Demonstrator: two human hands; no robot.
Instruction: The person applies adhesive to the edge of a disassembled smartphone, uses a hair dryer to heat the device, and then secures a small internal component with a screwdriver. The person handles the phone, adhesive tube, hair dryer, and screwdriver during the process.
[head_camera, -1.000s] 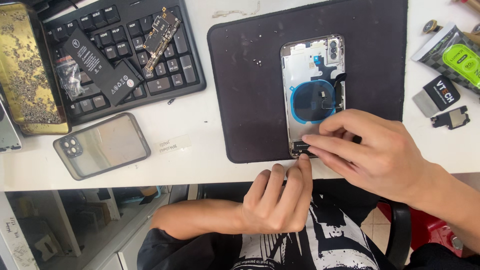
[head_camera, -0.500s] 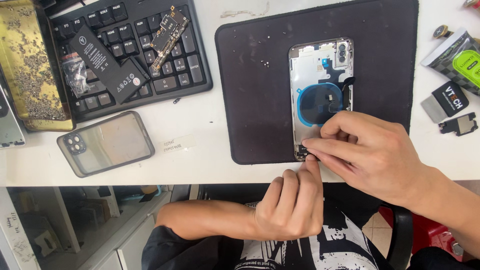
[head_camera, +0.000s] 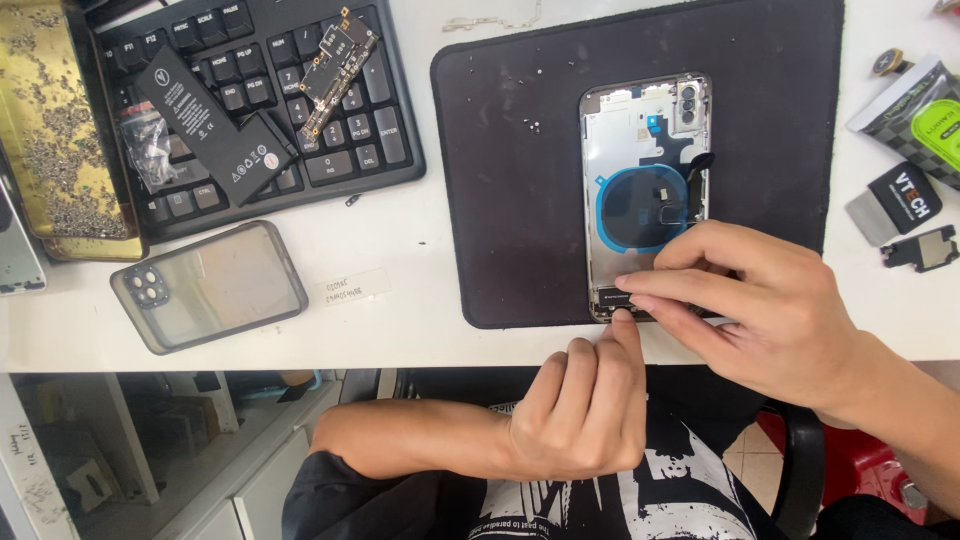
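While both hands meet at the lower edge of the opened phone, the scene reads so:

Phone: an opened silver smartphone rear housing (head_camera: 645, 190) with a blue round coil lies face-up on the dark rectangular work mat (head_camera: 500, 200), right of centre of the frame, its bottom end at the mat's lower edge.

Right hand: the right hand (head_camera: 760, 310) comes in from the lower right; its fingers (head_camera: 660, 285) lie stretched and close together, thumb beneath, apparently pinching a small dark part at the housing's bottom end. What exactly sits between them I cannot tell.

Left hand: the left hand (head_camera: 585, 410) rises from below, loosely curled, only the forefinger tip (head_camera: 625, 320) extended and touching the housing's bottom edge.

Doing it well: in my judgement, the forefinger should brace the frame firmly while the pinch works gently and flat, so no thin cable tears.

Around: a black keyboard (head_camera: 330, 120), upper left, carries a black L-shaped battery (head_camera: 215, 125) and a narrow circuit board (head_camera: 335, 65); a clear smoky phone case (head_camera: 210, 285) lies below it.
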